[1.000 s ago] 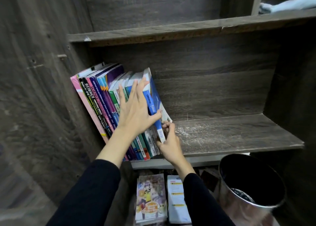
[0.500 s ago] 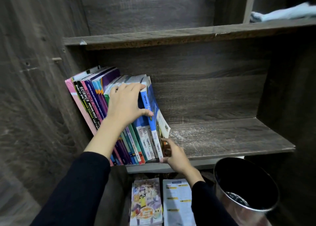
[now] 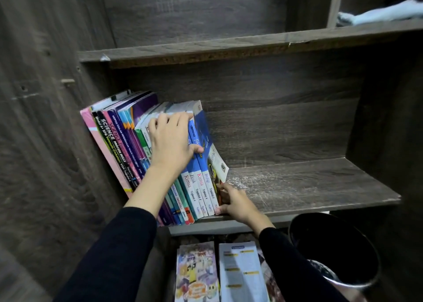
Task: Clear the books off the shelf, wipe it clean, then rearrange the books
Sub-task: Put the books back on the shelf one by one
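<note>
The left hand (image 3: pixel 171 143) has been climbing from the spines to the tops of the books (image 3: pixel 128 146), which are leaning leftward against the side wall at the left end of the shelf (image 3: pixel 309 182). Its fingers are curling close together over their top edges while the thumb is pressing a blue spine. The right hand (image 3: pixel 235 202) has been dropping lower and is now pinching the foot of the end book (image 3: pixel 206 137) between thumb and fingertips, at the shelf's front edge. Below, two flat books (image 3: pixel 196 272) are lying beside a black bin (image 3: pixel 332 249) on the right.

Dark wooden shelf (image 3: pixel 309 187) (its surface scuffed); a row of books (image 3: pixel 114 146) leans left at its left end.
</note>
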`<state>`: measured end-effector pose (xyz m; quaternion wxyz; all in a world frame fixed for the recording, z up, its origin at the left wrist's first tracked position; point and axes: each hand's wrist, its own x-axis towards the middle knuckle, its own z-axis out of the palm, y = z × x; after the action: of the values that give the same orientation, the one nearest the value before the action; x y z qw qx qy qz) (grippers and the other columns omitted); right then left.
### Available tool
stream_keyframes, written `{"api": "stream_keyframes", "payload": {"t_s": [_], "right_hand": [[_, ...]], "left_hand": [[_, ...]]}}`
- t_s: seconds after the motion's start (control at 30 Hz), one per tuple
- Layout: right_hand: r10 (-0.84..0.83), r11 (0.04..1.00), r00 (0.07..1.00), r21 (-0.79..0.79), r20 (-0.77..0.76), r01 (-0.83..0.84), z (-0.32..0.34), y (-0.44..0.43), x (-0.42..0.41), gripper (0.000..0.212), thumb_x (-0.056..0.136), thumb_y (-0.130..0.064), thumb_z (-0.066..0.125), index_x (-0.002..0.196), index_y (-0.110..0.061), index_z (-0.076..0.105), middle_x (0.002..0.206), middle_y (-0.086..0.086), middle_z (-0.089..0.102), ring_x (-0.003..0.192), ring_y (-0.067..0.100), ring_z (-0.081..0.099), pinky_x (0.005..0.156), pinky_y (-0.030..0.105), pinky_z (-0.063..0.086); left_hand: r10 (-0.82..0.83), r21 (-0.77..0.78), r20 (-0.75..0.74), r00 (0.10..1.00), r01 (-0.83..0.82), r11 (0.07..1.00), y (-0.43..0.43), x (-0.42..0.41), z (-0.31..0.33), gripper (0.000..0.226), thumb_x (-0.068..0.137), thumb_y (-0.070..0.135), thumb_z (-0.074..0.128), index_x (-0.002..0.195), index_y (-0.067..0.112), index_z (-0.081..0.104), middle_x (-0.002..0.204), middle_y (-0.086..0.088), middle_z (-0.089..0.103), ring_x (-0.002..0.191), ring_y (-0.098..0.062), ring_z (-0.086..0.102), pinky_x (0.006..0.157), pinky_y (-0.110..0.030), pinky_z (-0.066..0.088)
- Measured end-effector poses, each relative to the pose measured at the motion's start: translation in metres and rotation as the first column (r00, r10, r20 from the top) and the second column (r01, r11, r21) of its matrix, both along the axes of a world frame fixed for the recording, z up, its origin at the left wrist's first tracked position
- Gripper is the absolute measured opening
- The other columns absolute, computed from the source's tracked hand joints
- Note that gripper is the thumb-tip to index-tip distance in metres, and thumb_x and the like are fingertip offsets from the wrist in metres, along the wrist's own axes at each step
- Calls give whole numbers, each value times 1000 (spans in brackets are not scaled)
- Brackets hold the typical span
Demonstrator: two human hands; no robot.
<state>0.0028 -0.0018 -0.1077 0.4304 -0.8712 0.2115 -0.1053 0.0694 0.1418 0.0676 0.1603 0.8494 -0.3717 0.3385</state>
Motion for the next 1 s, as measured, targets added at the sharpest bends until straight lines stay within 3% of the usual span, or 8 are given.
{"api": "stream_keyframes", "payload": {"t_s": [0.13, 0.23, 0.33, 0.4, 0.53, 0.63, 0.73, 1.0], "right_hand": [[-43, 997, 999, -69, -17, 42, -3, 10, -6, 64, 77, -27, 77, 134, -20, 48, 123, 12, 62, 115, 25, 58, 100, 41, 45], [-64, 972, 995, -230, -71, 47, 9, 24, -21, 48, 88, -28, 64, 132, -16, 48, 119, 17, 62, 111, 32, 58, 95, 39, 47], [-61, 913, 985, -408, -160, -10, 25, 31, -38, 38, 91, -19, 50, 128, -14, 47, 116, 22, 61, 107, 37, 58, 86, 40, 48], [-71, 890, 975, -455, -211, -33, 38, 29, -53, 35, 91, -20, 49, 126, -13, 50, 118, 21, 60, 109, 36, 57, 85, 38, 47], [-114, 847, 968, -532, -226, -24, 60, 18, -87, 34, 93, -23, 51, 126, -14, 54, 122, 17, 59, 113, 33, 57, 88, 37, 47], [-149, 831, 964, -556, -218, 3, 65, 7, -121, 35, 94, -24, 51, 127, -13, 53, 122, 16, 59, 112, 33, 56, 86, 38, 47], [-218, 833, 957, -547, -190, 81, 54, -6, -163, 36, 92, -25, 51, 126, -12, 54, 121, 16, 60, 113, 34, 56, 87, 37, 46], [-417, 874, 890, -349, -186, 337, -64, -30, -272, 35, 90, -25, 52, 123, -15, 56, 117, 11, 64, 110, 30, 58, 85, 33, 46]], "left_hand": [[47, 42, 48, 998, -49, 998, 0, -4, -3, 80, 72, 54, 70, 137, 16, 41, 131, 0, 52, 116, -23, 40, 97, -32, 17], [97, 106, 67, 993, -104, 989, -1, -13, -6, 85, 79, 50, 65, 145, 13, 28, 142, -4, 42, 128, -25, 35, 109, -40, 14], [149, 177, 38, 988, -153, 972, -1, -26, -9, 87, 89, 37, 59, 151, 12, 4, 157, -9, 13, 145, -27, 9, 115, -49, -4], [124, 173, 70, 990, -135, 976, -1, -39, -16, 82, 92, 24, 56, 152, 10, 0, 159, -11, -1, 146, -30, -6, 112, -48, -13], [27, 169, -7, 1000, -26, 985, -10, -73, -32, 64, 94, 23, 46, 151, 15, 17, 157, -4, 17, 147, -24, 5, 115, -51, -3], [-36, 173, -116, 993, 56, 983, -27, -99, -49, 52, 95, 24, 44, 145, 19, 31, 147, 0, 35, 139, -21, 26, 115, -46, 13], [-115, 149, -216, 970, 150, 977, -50, -130, -81, 44, 93, 25, 44, 137, 20, 43, 135, 0, 49, 127, -22, 42, 105, -38, 32], [-157, 137, -638, 754, 311, 940, -102, -214, -214, 35, 96, 34, 47, 129, 23, 51, 129, -2, 54, 118, -25, 51, 90, -35, 44]]}}
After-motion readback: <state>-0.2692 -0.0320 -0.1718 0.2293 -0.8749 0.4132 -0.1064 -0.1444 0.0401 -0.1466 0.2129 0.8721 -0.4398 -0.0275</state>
